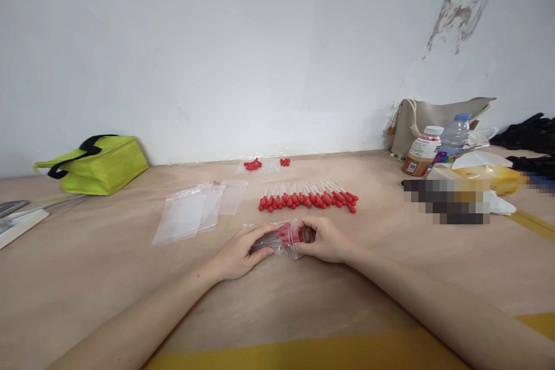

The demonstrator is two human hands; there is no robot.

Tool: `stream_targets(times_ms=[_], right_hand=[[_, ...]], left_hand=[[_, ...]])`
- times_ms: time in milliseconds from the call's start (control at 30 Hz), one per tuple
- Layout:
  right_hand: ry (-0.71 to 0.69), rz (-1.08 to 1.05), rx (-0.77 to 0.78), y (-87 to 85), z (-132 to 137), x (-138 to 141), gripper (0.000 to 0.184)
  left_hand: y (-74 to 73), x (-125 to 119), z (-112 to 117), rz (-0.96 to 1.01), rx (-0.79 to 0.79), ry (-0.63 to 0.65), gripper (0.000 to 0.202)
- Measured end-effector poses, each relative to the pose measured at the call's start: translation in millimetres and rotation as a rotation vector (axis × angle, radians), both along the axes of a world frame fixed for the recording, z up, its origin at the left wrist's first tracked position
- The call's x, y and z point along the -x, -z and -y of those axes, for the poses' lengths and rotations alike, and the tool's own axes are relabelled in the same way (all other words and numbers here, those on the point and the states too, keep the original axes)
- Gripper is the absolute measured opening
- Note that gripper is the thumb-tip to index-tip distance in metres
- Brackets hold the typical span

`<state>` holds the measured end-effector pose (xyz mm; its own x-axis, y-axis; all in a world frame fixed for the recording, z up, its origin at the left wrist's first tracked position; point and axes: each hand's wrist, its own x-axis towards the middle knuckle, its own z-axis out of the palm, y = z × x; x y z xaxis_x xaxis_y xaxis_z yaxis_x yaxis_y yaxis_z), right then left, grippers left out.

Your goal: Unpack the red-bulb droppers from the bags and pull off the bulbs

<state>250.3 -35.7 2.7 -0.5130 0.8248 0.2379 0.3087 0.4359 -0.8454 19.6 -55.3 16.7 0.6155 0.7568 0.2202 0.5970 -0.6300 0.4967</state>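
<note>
My left hand (245,251) is closed around one side of a clear plastic bag (284,250) near the middle of the table. Red pieces (287,234) show through or at the mouth of the bag; their lower parts are hidden. At the bag's right end my right hand (323,240) has its thumb and fingers closed on the red pieces and the film around them. Just beyond lies a row of white sticks with red tips (307,199), tips toward me. Several flat clear zip bags (186,214) overlap to the left of the row.
Small packs of red pieces (252,165) lie by the wall. A lime-green bag (104,165) stands at left, near a phone (12,208). To the right are a brown drink bottle (422,153), a blue-capped water bottle (455,136) and a beige bag (403,127).
</note>
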Motion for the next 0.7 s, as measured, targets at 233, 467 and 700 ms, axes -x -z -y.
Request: stream_targets(times_ms=[233, 467, 700], right_hand=[[-0.059, -0.298, 0.401, -1.6, -6.9, -17.8, 0.032], [0.123, -0.371, 0.574, -6.8, -23.0, -38.2, 0.025], [0.401, -0.575, 0.364, -33.7, -40.4, -78.0, 0.027]], left_hand=[[-1.7, 0.6, 1.2, -0.015, 0.005, -0.014, 0.043], [-2.9, 0.7, 2.4, -0.023, 0.013, -0.012, 0.042], [-2.9, 4.7, 2.9, 0.059, 0.119, -0.076, 0.043]])
